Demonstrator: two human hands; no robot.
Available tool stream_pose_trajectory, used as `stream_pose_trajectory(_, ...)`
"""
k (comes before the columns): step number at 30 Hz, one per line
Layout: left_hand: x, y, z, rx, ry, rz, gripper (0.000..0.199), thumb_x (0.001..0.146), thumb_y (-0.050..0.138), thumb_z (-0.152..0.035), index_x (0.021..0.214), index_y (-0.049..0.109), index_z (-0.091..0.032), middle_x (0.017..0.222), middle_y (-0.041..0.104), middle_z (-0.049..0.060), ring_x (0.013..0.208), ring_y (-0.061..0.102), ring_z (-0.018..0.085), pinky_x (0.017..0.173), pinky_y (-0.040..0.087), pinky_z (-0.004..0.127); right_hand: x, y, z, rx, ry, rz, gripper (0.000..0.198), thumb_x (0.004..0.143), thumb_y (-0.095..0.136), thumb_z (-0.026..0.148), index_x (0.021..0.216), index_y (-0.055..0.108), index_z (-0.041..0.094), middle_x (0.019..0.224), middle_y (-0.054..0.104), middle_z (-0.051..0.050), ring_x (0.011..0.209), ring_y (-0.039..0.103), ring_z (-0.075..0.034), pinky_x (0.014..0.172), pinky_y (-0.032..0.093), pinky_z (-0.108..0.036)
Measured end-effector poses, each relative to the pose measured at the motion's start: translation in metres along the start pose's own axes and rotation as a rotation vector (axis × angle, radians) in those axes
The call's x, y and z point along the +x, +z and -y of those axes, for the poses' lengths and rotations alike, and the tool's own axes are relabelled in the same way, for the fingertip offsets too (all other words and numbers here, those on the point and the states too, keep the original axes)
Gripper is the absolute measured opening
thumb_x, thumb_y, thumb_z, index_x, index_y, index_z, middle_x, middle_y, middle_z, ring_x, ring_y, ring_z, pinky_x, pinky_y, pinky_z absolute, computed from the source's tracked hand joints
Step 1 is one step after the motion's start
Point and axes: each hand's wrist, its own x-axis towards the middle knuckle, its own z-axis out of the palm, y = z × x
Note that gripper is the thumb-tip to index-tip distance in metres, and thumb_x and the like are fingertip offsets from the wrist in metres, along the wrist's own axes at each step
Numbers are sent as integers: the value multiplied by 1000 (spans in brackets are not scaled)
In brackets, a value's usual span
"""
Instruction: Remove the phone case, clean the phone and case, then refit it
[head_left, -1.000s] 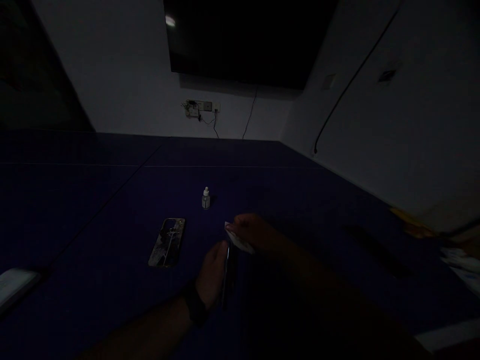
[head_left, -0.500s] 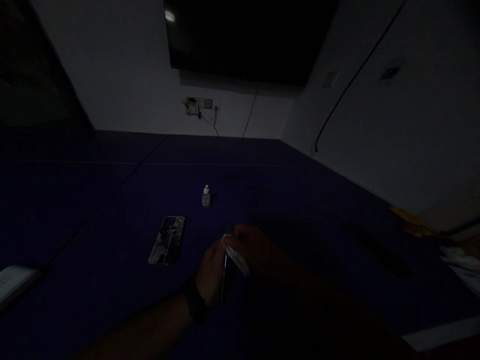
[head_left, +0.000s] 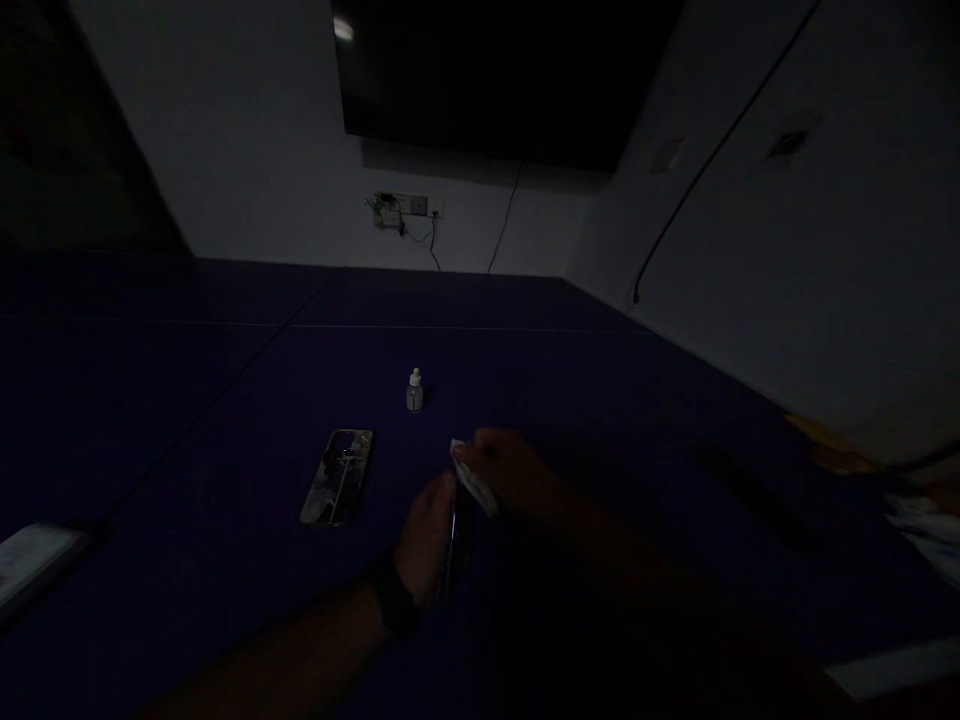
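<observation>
My left hand (head_left: 426, 540), with a dark watch on its wrist, is closed round a dark, slim phone (head_left: 454, 540) held on edge, one bright line showing along its side. My right hand (head_left: 504, 470) pinches a white wipe (head_left: 474, 482) just above the phone's far end. Whether the wipe touches the phone cannot be made out in the dim light. A phone case (head_left: 337, 478) with a dark picture lies to the left of my hands. Beyond them stands a small dropper bottle (head_left: 415, 392) with a white cap.
All this is on a dark blue surface (head_left: 247, 440). A white box-like thing (head_left: 34, 565) is at the left edge. On the right lie a dark flat strip (head_left: 757, 495) and some yellow and white items. A large screen (head_left: 502, 80) hangs on the wall above sockets and cables.
My right hand has risen slightly with the wipe, away from the far end of the phone. My left hand keeps its hold. The view has shifted a little.
</observation>
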Motion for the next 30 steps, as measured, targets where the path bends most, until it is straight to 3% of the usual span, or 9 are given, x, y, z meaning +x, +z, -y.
stream_pose_trajectory(2, -1, 1, -2, -15, -1, -11, 70, 72, 58, -84, 92, 61, -17, 57, 48, -6, 41, 43, 8, 38, 33, 20, 4, -1, 3, -9, 4, -13, 35, 88, 60, 37, 60, 48, 20, 55, 45, 6, 51, 40, -9, 50, 30, -23)
stream_pose_trajectory(7, 0, 1, -6, -118, 29, -11, 65, 75, 61, -79, 86, 63, -15, 66, 62, 0, 53, 55, 12, 47, 40, 22, -17, 7, 0, 14, -22, 139, 28, 85, 61, 33, 63, 50, 19, 58, 49, 5, 54, 44, -11, 50, 31, -23)
stream_pose_trajectory(14, -1, 0, -11, -84, 23, -75, 65, 70, 62, -82, 69, 59, -17, 50, 50, -6, 44, 46, 11, 44, 33, 23, -62, 25, -13, -92, -37, 231, 26, 86, 65, 36, 70, 57, 17, 64, 58, 2, 56, 47, -10, 51, 29, -22)
stream_pose_trajectory(22, -1, 1, -5, -138, 53, 16, 66, 71, 63, -81, 75, 62, -15, 58, 59, -1, 52, 56, 15, 53, 43, 26, -39, 22, -1, -101, -82, 43, 29, 88, 62, 31, 64, 51, 19, 62, 57, 2, 58, 49, -12, 54, 34, -25)
stream_pose_trajectory(30, 4, -3, -14, 45, 55, -91, 70, 65, 57, -88, 68, 56, -19, 56, 50, -5, 50, 44, 12, 48, 33, 25, -66, 42, -22, -161, -82, 294, 27, 81, 73, 30, 66, 55, 17, 63, 59, 3, 56, 50, -9, 51, 30, -21)
